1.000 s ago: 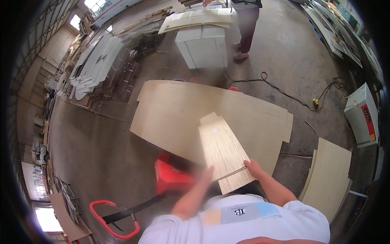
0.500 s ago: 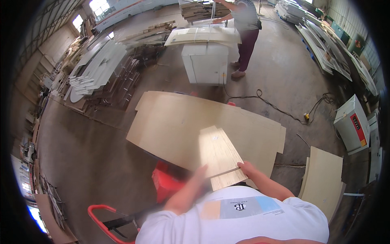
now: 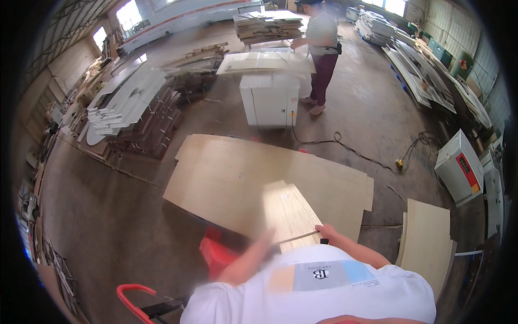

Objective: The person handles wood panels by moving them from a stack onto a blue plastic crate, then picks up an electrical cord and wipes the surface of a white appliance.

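Wood panels (image 3: 291,210) are gripped at opposite side edges by both hands (image 3: 328,233), floor (image 3: 102,227) stretching wide leftward.

White shirt (image 3: 302,301) with peach-grey-blue chest panel (image 3: 348,274)

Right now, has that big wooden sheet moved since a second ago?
No. Judged against the white cabinet beyond it, the big wooden sheet shows no shift either way; the camera's view moved.
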### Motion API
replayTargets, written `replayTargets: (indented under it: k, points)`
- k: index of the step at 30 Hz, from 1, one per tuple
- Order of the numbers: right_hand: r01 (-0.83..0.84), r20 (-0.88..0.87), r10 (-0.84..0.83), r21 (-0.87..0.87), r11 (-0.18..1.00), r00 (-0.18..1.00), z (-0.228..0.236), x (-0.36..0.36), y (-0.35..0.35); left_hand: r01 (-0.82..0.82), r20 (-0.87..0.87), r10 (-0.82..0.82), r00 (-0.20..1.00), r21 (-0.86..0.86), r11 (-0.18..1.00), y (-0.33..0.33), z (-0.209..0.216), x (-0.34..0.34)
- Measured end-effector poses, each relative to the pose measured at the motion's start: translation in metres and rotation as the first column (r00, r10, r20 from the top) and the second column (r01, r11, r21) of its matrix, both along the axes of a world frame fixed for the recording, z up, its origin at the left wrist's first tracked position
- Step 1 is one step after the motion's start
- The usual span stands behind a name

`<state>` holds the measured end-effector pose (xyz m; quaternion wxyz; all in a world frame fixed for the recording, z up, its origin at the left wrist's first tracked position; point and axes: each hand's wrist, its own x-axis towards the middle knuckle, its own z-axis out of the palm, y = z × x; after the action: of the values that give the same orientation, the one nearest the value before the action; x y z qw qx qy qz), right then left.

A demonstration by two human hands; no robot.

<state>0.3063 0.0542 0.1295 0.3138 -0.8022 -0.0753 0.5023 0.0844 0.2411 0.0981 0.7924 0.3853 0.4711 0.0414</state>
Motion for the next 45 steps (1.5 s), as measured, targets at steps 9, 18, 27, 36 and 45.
replayTargets:
  k: [9, 18, 27, 36, 45]
  points:
    - [0.166, -0.148, -0.151, 0.093, 0.982, 0.977, -0.023, 0.013, -0.003, -0.052, -0.005, 0.051, 0.999, -0.097, 0.994, -0.001, 0.052, 0.003]
    - [0.168, -0.207, -0.138, 0.131, 0.977, 0.968, -0.014, 0.017, -0.004, -0.116, -0.038, 0.111, 0.993, -0.179, 0.977, -0.006, 0.085, 0.014]
    - [0.162, -0.339, -0.12, 0.1, 0.982, 0.933, -0.021, 0.061, -0.02, -0.138, -0.122, 0.113, 0.986, -0.214, 0.967, -0.031, 0.082, 0.044]
    - [-0.023, -0.069, 0.011, -0.181, 0.983, 0.998, -0.048, 0.131, -0.045, -0.208, -0.007, 0.217, 0.976, -0.314, 0.926, -0.092, -0.033, 0.088]
    - [-0.02, 0.402, 0.205, -0.418, 0.908, 0.892, -0.026, 0.165, -0.044, -0.301, 0.007, 0.334, 0.942, -0.416, 0.858, -0.148, -0.118, 0.129]
